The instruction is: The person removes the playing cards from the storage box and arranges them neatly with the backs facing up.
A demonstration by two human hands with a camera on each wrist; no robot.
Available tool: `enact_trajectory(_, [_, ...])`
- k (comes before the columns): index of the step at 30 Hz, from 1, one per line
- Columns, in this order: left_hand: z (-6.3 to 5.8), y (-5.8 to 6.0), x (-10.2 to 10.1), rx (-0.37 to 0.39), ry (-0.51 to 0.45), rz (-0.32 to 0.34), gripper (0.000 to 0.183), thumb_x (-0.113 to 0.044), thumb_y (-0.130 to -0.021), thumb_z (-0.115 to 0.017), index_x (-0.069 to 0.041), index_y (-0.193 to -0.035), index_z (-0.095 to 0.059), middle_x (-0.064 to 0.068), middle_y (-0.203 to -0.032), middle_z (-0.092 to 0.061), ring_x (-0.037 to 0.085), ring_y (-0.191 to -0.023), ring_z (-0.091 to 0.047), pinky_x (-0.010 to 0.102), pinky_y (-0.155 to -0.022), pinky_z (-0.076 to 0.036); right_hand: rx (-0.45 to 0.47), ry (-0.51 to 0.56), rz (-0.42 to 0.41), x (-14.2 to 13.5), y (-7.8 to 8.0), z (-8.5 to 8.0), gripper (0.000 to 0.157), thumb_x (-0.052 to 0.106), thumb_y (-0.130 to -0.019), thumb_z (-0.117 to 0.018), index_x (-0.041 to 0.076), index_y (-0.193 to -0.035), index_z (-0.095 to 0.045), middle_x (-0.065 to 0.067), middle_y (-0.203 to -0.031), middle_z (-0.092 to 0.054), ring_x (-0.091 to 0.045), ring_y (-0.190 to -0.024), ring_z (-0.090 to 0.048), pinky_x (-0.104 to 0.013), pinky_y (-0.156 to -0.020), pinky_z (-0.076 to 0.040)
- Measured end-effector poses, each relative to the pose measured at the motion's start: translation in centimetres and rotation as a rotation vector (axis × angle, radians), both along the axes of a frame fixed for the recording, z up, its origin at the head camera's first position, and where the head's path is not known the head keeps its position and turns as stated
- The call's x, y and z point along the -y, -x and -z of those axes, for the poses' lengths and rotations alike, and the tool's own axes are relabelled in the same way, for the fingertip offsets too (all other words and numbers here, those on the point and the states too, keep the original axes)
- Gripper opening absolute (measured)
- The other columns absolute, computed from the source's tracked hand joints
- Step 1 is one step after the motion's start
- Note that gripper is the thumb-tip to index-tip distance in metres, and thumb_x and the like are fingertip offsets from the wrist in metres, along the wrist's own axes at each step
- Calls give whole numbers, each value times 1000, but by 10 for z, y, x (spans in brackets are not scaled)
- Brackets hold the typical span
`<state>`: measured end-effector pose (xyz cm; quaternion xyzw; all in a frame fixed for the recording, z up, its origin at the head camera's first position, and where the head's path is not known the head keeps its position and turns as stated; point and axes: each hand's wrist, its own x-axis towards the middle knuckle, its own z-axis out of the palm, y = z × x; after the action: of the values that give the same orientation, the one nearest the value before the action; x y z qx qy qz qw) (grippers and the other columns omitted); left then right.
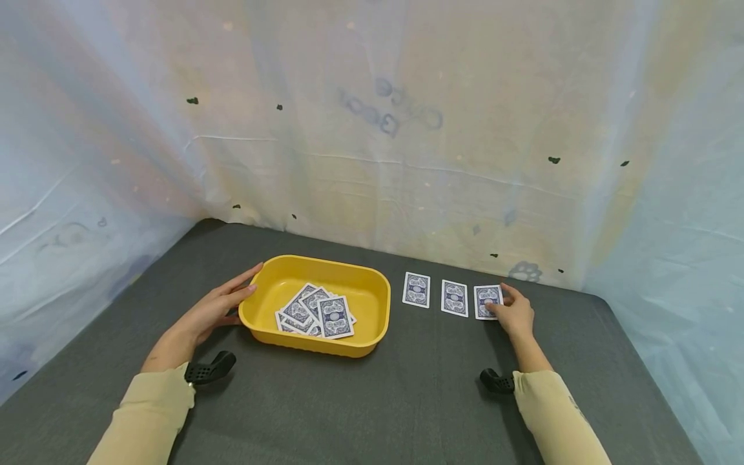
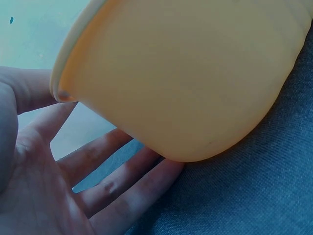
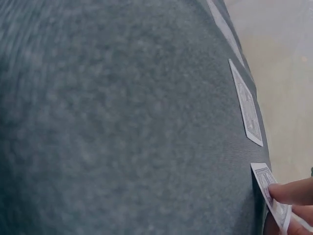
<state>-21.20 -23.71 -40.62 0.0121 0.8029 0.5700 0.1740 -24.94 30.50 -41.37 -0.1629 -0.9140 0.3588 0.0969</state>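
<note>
My left hand [image 1: 212, 312] is at the left end of a yellow plastic basin [image 1: 374, 309]. Its fairly straight fingers [image 2: 132, 191] touch the outer wall, and the thumb side meets the rim in the left wrist view. A loose heap of blue-backed playing cards [image 1: 336, 318] lies inside, backs up. Over to the right, my right hand [image 1: 516, 316] pinches the rightmost playing card [image 1: 485, 294] of a row, thumb on its patterned back. That card looks slightly raised at one edge in the right wrist view. Its face is hidden.
Two more cards, a left one [image 1: 416, 290] and a middle one [image 1: 454, 298], lie back up in the row, spaced apart. Everything rests on a dark grey cloth-covered table [image 1: 349, 407]. A pale sheet [image 1: 407, 194] hangs right behind the table's far edge.
</note>
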Motion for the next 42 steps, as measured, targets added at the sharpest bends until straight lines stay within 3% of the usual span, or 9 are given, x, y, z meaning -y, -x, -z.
enact_trajectory(4, [-1,-1,0,1,-1,1,73,-54,-96,-46,-34,-154,-8,13,-162,-1,43,-144,-16,65,-104,-32,-14,-63,3,1,-2,2,55,12,-85,-66,-8,-133,-49,-33,-111,-61,-43,-100,-54,-51,-86,-41])
enact_trajectory(12, [-1,-1,-1,4,2,-9,74,-56,-95,-47,-34,-154,-8,13,-162,-2,43,-144,-15,66,-104,-31,7,-191,46,9,-7,-4,45,18,-83,-70,-12,-115,-60,-31,-109,-58,-43,-102,-52,-54,-90,-39])
enact_trajectory(17, [-1,-1,-2,6,2,-12,73,-55,-96,-46,-34,-154,-8,13,-162,-1,43,-144,-15,66,-104,-31,-7,-185,68,12,-7,-3,40,16,-82,-69,-10,-113,-62,-29,-107,-57,-41,-102,-51,-54,-89,-39])
enact_trajectory(23, [-1,-1,-3,7,-4,-12,72,-53,-97,-46,-33,-155,-8,13,-162,-1,43,-144,-15,66,-104,-31,-71,10,92,16,-4,-2,36,17,-84,-68,-6,-112,-65,-27,-108,-61,-38,-99,-53,-49,-86,-39])
enact_trajectory(28, [-1,0,-2,16,-6,-17,73,-54,-96,-46,-34,-154,-8,13,-162,-1,43,-144,-15,66,-104,-30,-118,245,112,26,0,-7,35,20,-87,-68,-3,-113,-67,-21,-107,-63,-22,-90,-56,-30,-77,-45])
enact_trajectory(30, [-1,1,-2,17,-3,-17,73,-55,-96,-47,-34,-154,-8,13,-162,-1,43,-144,-15,66,-105,-30,-125,336,118,32,2,-9,32,21,-87,-69,1,-112,-67,-10,-103,-63,-13,-86,-55,-21,-75,-48])
enact_trajectory(33, [0,1,-2,14,2,-16,74,-55,-95,-47,-35,-154,-8,13,-162,-1,43,-144,-15,66,-104,-30,-144,449,99,44,3,-14,32,22,-88,-69,3,-114,-66,-2,-106,-61,-5,-86,-55,-21,-80,-52])
enact_trajectory(37, [-1,1,-3,17,9,-22,74,-56,-95,-46,-35,-154,-7,13,-162,-1,44,-144,-14,66,-104,-30,-150,532,45,60,1,-25,36,20,-90,-67,0,-120,-63,-5,-113,-61,-5,-86,-55,-32,-90,-50])
enact_trajectory(42, [-1,0,-4,14,11,-37,72,-54,-96,-46,-33,-154,-9,13,-162,0,43,-144,-14,65,-104,-31,-139,644,-27,81,-1,-35,39,18,-90,-67,-3,-122,-61,6,-98,-60,-4,-81,-59,-21,-81,-51])
